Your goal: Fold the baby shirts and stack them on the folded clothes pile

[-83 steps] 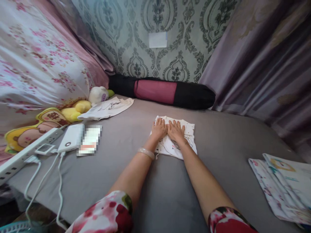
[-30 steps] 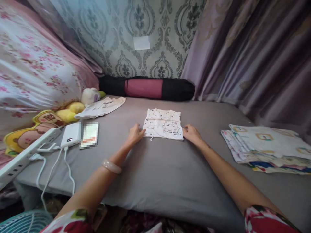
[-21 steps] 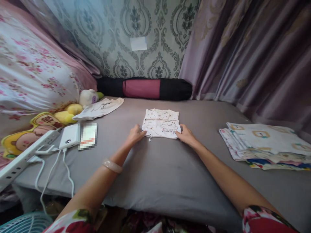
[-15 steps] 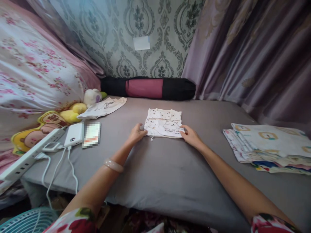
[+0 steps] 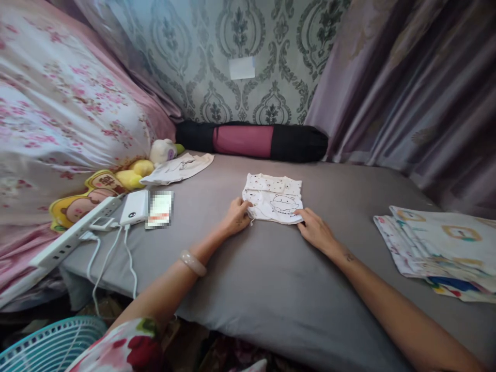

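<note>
In the head view, a small white garment (image 5: 267, 199) lies folded on the grey bed sheet, printed with little spots and a line-drawn cartoon animal above some lettering. A thin white string hangs from its lower left corner. My left hand (image 5: 237, 217), with a pale bangle on the wrist, is closed on that corner, thumb and forefinger at the edge. At the lower right corner, my right hand (image 5: 315, 227) pinches the cloth between thumb and fingers. Parts of the fingertips are hidden.
To the right lies a stack of folded printed cloths (image 5: 445, 248). At the left are a white power strip (image 5: 73, 230), a white power bank (image 5: 135, 207) with cables, plush toys (image 5: 129, 178) and another white garment (image 5: 178, 169). A black and maroon bolster (image 5: 244, 140) lines the wall.
The view has swung slightly left, so everything sits farther right in it. My left hand has come lower on the garment's left corner, and the near edge looks slightly shifted.
</note>
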A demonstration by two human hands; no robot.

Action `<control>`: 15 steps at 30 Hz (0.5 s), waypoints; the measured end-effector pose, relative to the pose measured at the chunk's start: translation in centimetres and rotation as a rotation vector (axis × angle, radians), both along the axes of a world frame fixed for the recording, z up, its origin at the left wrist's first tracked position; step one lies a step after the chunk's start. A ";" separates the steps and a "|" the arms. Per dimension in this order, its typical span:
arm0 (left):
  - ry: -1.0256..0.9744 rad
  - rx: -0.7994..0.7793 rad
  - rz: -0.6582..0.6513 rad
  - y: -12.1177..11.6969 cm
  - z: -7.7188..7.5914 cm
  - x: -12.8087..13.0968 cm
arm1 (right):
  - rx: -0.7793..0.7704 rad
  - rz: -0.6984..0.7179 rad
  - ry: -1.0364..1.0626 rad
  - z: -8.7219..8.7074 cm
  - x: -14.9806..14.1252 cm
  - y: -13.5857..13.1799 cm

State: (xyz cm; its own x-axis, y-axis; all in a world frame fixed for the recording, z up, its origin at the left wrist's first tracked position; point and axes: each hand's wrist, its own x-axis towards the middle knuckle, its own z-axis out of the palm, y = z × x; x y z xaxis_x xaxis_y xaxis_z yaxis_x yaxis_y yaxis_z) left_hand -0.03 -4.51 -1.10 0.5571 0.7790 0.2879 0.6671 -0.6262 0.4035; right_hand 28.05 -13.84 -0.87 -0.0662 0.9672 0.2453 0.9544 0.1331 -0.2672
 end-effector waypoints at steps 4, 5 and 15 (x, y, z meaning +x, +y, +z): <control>0.161 0.224 0.010 0.7 0.1 0.2 | 0.100 -0.045 -0.235 0.5 -0.5 0.0; 0.196 0.260 0.010 0.9 0.3 0.0 | 0.133 -0.030 -0.286 0.7 -0.5 0.1; 0.272 0.122 -0.329 2.7 1.2 -2.9 | 0.065 0.368 -0.299 -0.3 2.2 2.1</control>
